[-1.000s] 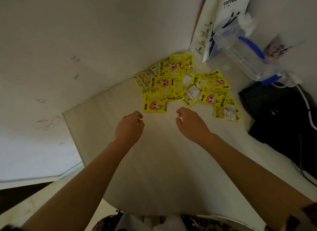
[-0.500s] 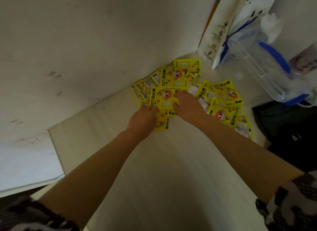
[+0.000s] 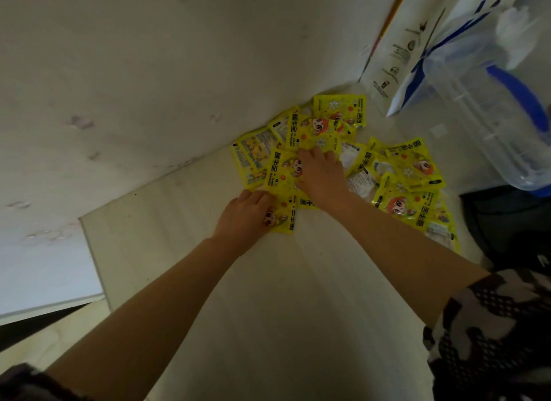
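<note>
Packets (image 3: 411, 168) tight vs wall (image 3: 149, 87), R hand (image 3: 322, 177) flat on them, L hand (image 3: 243, 218) touching, grip unclear

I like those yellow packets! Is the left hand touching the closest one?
Touching. The head view shows the left hand lying on the nearest yellow hand-warmer packet, its fingers covering the packet's left edge with no gap.

This is probably a private room in a home, though the dim view shows only one corner. A pale table (image 3: 298, 311) stands against a scuffed white wall (image 3: 149, 72), cluttered with a coffee-shop paper bag (image 3: 396, 57), a clear water jug (image 3: 492, 126), a black bag (image 3: 507, 227) and loose yellow sachets (image 3: 411, 168).
</note>
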`<state>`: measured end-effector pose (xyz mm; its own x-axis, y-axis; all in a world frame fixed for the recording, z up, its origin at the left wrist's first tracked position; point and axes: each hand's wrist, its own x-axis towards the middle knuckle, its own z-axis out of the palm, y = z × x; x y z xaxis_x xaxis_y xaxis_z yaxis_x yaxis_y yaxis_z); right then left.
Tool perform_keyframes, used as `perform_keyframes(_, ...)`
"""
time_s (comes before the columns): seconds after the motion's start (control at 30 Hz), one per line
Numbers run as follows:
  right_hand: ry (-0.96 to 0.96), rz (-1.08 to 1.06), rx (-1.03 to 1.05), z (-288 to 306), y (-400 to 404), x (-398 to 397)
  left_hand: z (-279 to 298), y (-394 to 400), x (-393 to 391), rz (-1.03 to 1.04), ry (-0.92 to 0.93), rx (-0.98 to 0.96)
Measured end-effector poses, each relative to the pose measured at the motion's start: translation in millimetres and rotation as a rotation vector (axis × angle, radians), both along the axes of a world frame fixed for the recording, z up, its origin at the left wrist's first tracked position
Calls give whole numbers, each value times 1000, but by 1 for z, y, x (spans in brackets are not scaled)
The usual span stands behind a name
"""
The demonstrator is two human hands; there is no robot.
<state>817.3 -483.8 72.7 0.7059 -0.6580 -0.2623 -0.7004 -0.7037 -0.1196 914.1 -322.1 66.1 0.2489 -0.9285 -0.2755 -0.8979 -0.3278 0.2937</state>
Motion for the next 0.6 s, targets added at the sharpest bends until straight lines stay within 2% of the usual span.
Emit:
perform_keyframes(0.27, 0, -60, -4, -2, 16, -17, 5, 6, -3, 98, -37, 140)
perform_keyframes(0.4, -30, -81, 82, 1, 18, -31, 6, -3, 1, 163, 52, 164)
perform_keyframes(0.6, -103, -155, 187, 6, 23, -56, 6, -11, -2, 178, 31, 216)
